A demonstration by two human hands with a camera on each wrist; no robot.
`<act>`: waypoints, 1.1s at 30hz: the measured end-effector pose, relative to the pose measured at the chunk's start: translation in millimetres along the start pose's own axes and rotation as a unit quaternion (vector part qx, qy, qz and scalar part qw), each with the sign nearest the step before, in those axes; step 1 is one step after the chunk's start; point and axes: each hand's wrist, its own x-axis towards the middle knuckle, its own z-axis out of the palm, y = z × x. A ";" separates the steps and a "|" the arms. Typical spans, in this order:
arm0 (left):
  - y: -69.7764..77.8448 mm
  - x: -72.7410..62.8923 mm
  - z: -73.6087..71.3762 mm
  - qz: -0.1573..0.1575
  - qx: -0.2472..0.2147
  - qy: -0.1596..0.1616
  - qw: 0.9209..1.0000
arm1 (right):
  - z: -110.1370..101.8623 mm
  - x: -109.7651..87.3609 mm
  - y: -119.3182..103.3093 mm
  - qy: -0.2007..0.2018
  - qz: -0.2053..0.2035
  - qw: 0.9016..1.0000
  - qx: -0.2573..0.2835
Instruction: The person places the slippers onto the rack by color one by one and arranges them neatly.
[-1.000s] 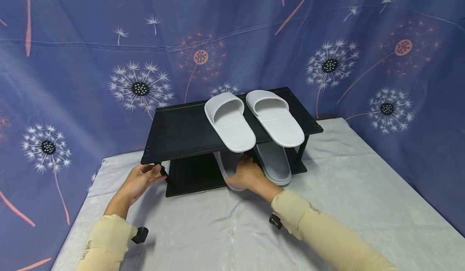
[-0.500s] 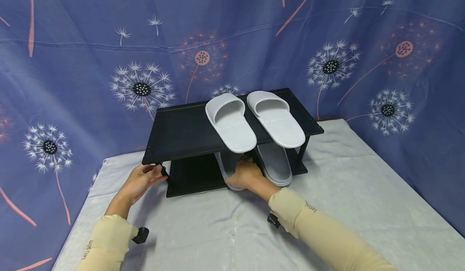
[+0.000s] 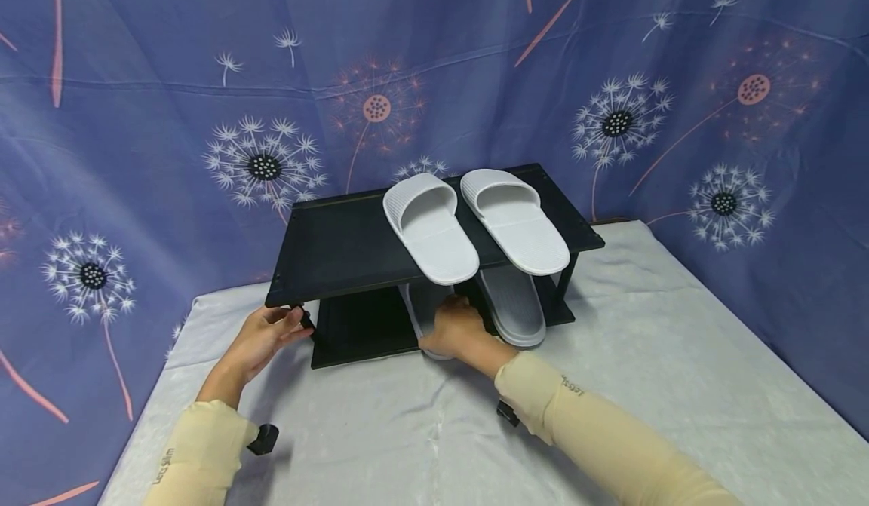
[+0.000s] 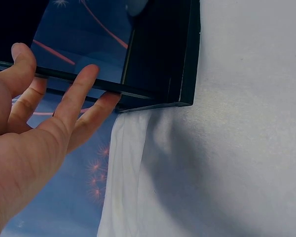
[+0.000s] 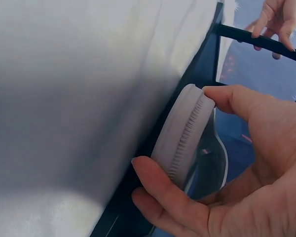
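Note:
A two-tier black shoe rack (image 3: 346,253) stands on the cloth-covered table. My left hand (image 3: 263,340) holds its thin front-left leg (image 4: 71,76), thumb on one side and fingers on the other. On the lower shelf my right hand (image 3: 462,330) grips the heel end of a slide slipper (image 5: 182,133), thumb on one edge and fingers on the other. The slipper's toe end is hidden under the upper shelf. Another grey-looking slipper (image 3: 514,306) lies to its right on the same shelf. Two white slippers (image 3: 434,238) (image 3: 523,231) sit side by side on top, heels toward me.
White cloth (image 3: 380,430) covers the table around the rack. A blue curtain (image 3: 434,53) with dandelion prints hangs close behind the rack and along both sides. The upper shelf's front edge hangs over the lower slippers.
My right hand and sleeve have shifted slightly left, and the gripped slipper's heel has moved a little left with them. My left hand and the upper slippers stay in place.

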 end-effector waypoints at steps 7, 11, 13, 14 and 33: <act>1.3 0.5 0.2 0.002 0.002 0.000 1.000 | 4.2 -2.7 -6.0 0.016 0.013 1.000 -0.006; 1.6 -0.8 0.6 0.003 0.006 0.000 1.000 | 6.8 -5.4 -7.2 0.008 0.014 1.000 -0.005; 1.8 -1.7 1.1 0.004 0.008 0.000 1.000 | 7.8 -6.9 -7.2 0.001 0.012 1.000 -0.007; 1.9 -2.0 1.2 0.005 0.009 -0.001 1.000 | 8.0 -7.5 -7.2 -0.004 0.010 1.000 -0.010; 2.5 -3.3 3.3 0.005 0.004 -0.005 1.000 | 0.5 -10.3 -7.0 -0.027 0.040 0.999 -0.020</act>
